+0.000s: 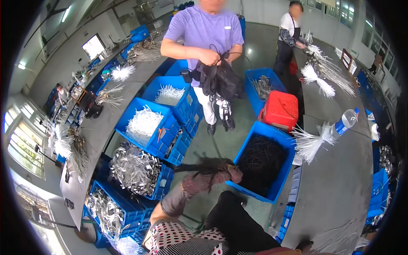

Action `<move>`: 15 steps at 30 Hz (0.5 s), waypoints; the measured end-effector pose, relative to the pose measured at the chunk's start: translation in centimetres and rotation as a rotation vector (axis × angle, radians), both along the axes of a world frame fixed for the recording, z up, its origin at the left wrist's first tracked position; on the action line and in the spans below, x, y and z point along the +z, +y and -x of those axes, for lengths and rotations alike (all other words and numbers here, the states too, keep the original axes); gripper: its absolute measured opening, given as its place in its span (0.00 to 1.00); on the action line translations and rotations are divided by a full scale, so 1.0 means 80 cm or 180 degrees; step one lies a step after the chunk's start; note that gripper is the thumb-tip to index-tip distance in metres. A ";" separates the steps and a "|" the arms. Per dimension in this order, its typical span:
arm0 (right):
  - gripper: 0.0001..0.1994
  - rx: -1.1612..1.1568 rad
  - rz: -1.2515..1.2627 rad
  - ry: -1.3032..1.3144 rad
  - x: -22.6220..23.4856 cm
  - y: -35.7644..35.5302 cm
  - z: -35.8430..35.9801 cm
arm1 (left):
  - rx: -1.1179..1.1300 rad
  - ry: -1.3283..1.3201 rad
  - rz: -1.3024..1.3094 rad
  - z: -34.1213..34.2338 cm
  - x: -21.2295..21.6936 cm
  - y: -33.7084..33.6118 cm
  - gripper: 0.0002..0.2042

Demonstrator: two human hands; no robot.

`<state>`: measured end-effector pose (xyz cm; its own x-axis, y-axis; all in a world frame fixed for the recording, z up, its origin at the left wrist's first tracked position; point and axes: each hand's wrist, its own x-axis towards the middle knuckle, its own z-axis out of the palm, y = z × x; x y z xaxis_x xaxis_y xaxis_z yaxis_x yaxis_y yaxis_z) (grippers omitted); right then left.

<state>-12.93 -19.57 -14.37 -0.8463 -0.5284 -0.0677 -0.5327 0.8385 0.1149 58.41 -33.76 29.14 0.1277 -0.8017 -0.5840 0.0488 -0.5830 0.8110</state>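
My left hand (207,181), in a reddish knit glove, reaches across in front of me beside a blue bin (278,196). Its fingers are closed round a bundle of thin black strands (203,165), whose loose ends stick out to the left. More black strands (262,160) fill that bin in a tangled heap. At the lower edge, a dark shape that seems to be my right hand (304,245) rests by the right-hand table, near some loose pale strands (335,240); its fingers do not show clearly.
Stacked blue bins (168,140) of white and silvery strands stand left. A red container (280,109) sits behind the black-strand bin. The right table (331,187) bears a white bundle (312,140) and a bottle (346,122). A person in purple (204,32) stands ahead, holding a black bag (221,78).
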 end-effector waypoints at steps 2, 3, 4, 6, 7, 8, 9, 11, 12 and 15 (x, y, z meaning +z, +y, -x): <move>0.19 -0.0033 0.0071 -0.0084 -0.001 -0.002 -0.007 | -0.0719 0.0935 0.2114 0.003 -0.084 -0.012 0.12; 0.19 -0.0058 0.0082 -0.0103 0.000 0.002 -0.011 | -0.0751 0.0924 0.2119 0.009 -0.107 -0.013 0.12; 0.19 0.0016 0.0241 -0.0081 0.004 0.009 -0.017 | -0.0421 0.1083 0.1912 0.015 -0.129 -0.010 0.13; 0.19 0.0084 0.0412 -0.0051 0.018 0.011 -0.027 | -0.0097 0.1244 0.1712 0.025 -0.157 -0.005 0.15; 0.19 0.0074 0.0317 -0.0046 0.021 0.009 -0.029 | 0.0024 0.1248 0.1488 0.029 -0.166 -0.004 0.15; 0.19 0.0069 0.0220 -0.0041 0.024 0.007 -0.032 | 0.0149 0.1248 0.1263 0.033 -0.177 -0.004 0.15; 0.19 0.0063 0.0219 -0.0030 0.027 0.007 -0.033 | 0.0210 0.1349 0.1093 0.039 -0.192 -0.002 0.14; 0.19 -0.0154 0.0295 -0.0111 0.025 0.000 -0.036 | 0.0202 0.1569 0.1015 0.048 -0.232 0.007 0.13; 0.19 -0.0162 0.0302 -0.0113 0.027 -0.002 -0.037 | 0.0178 0.1789 0.0927 0.053 -0.252 0.009 0.12; 0.19 -0.0118 -0.0064 -0.0098 0.037 -0.009 -0.043 | 0.0155 0.1563 0.0266 0.061 -0.292 0.027 0.13</move>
<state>-9.49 -20.31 -11.39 -0.8626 -0.4950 -0.1045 -0.5049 0.8553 0.1160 53.53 -31.63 5.81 -0.1078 -0.8482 -0.5186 0.4621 -0.5046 0.7293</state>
